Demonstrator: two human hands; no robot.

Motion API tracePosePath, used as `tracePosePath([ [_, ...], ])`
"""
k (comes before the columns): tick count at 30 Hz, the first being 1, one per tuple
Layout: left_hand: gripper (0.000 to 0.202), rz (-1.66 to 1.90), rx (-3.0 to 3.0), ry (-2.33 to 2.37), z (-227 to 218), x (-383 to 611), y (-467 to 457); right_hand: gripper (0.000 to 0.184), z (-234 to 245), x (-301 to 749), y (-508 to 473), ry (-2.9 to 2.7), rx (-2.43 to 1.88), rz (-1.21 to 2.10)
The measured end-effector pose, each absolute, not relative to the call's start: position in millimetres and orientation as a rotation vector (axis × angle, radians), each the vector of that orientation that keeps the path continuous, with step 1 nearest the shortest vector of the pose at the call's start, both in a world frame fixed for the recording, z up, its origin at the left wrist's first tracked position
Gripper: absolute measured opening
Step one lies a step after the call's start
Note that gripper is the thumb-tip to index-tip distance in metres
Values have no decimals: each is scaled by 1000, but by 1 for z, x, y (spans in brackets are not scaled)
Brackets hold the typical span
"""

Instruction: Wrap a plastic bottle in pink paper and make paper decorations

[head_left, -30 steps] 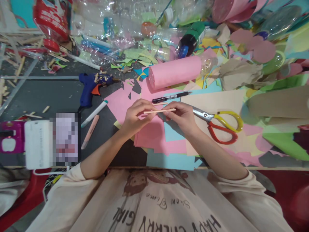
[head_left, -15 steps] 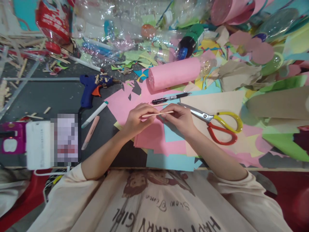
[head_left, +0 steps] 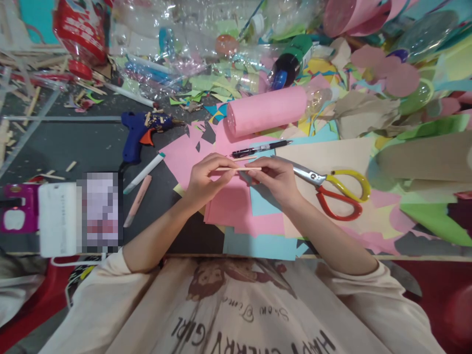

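Observation:
A thin wooden stick [head_left: 238,169] lies level between both hands, above sheets of pink paper [head_left: 228,204] and light blue paper [head_left: 263,201]. My left hand [head_left: 206,179] pinches its left end with curled fingers. My right hand [head_left: 275,179] pinches its right end. A second short stick lies just beyond them on the paper, below a black pen [head_left: 260,147].
Red and yellow scissors [head_left: 332,189] lie right of my right hand. A pink paper roll [head_left: 267,110], a blue glue gun [head_left: 142,132], two markers [head_left: 142,184], clear plastic bottles [head_left: 191,34] and paper scraps crowd the table. A phone and white box [head_left: 59,219] sit at the left.
The stick has slid leftward through my fingers, so less of it sticks out past my right hand. Both hands have stayed in place.

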State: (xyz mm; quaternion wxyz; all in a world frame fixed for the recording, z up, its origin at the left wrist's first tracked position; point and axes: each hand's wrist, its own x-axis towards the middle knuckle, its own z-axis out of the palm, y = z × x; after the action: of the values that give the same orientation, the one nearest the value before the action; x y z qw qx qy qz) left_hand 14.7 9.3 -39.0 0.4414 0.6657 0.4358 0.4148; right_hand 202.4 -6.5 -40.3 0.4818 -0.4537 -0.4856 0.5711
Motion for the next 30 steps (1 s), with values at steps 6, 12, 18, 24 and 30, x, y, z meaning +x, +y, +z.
tracePosePath([
  [6, 12, 1017, 1500, 1109, -38, 17, 11, 19, -39, 202, -6, -1219, -1069, 1389],
  [12, 20, 1061, 1454, 1143, -39, 17, 12, 24, -37, 202, -6, -1225, -1099, 1347],
  [18, 28, 1123, 1467, 1152, -42, 17, 13, 24, -37, 205, -5, -1174, -1132, 1364],
  [24, 26, 1286, 1450, 1121, -47, 14, 18, 24, -43, 208, -3, -995, -1127, 1325],
  [30, 36, 1254, 1413, 1082, -51, 13, 16, 27, -43, 208, -3, -992, -1151, 1333],
])
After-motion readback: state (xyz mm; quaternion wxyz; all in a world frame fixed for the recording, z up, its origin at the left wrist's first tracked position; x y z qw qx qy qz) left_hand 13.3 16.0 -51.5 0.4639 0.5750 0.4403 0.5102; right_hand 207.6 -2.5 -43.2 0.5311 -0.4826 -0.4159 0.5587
